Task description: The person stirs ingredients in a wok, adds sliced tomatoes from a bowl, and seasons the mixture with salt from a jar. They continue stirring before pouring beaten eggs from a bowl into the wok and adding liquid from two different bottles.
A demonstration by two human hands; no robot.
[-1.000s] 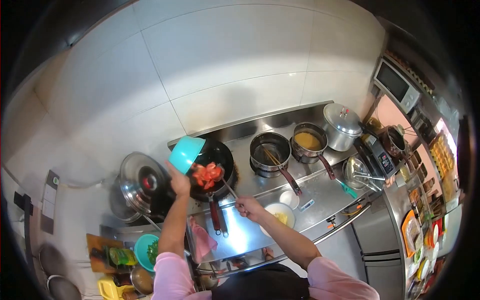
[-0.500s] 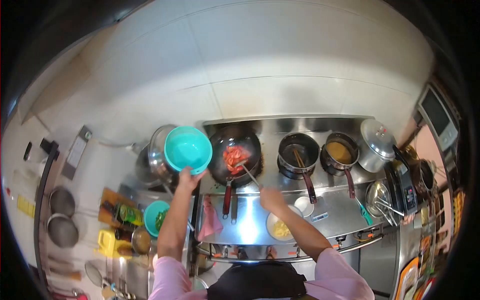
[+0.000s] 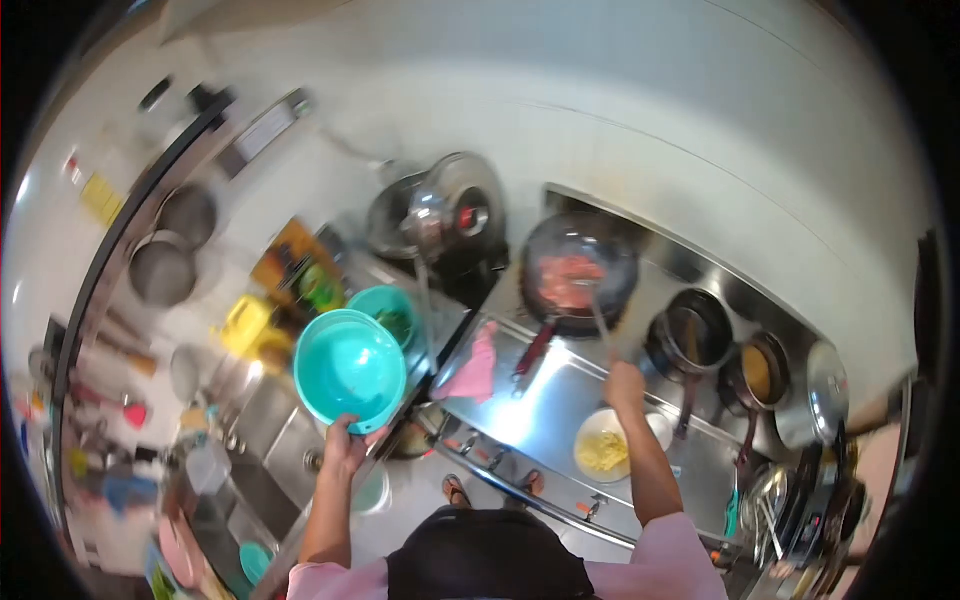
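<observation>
My left hand grips the near rim of a teal plastic bowl, which looks bare inside. That bowl is held over the left counter and overlaps a smaller teal bowl of chopped greens. My right hand is closed round the handle of a spatula, whose head sits in a dark wok. Red pieces that look like tomato lie in the wok, blurred. Below my right hand stands a white bowl with yellow food, perhaps egg.
Two saucepans and a lidded pot stand right of the wok. A pink cloth lies on the steel front. At the left are a glass-lidded pan, a yellow jug and a sink.
My view has turned left. My left hand has carried the teal bowl from beside the wok leftward, over the counter near the sink. My right hand keeps the spatula in the wok.
</observation>
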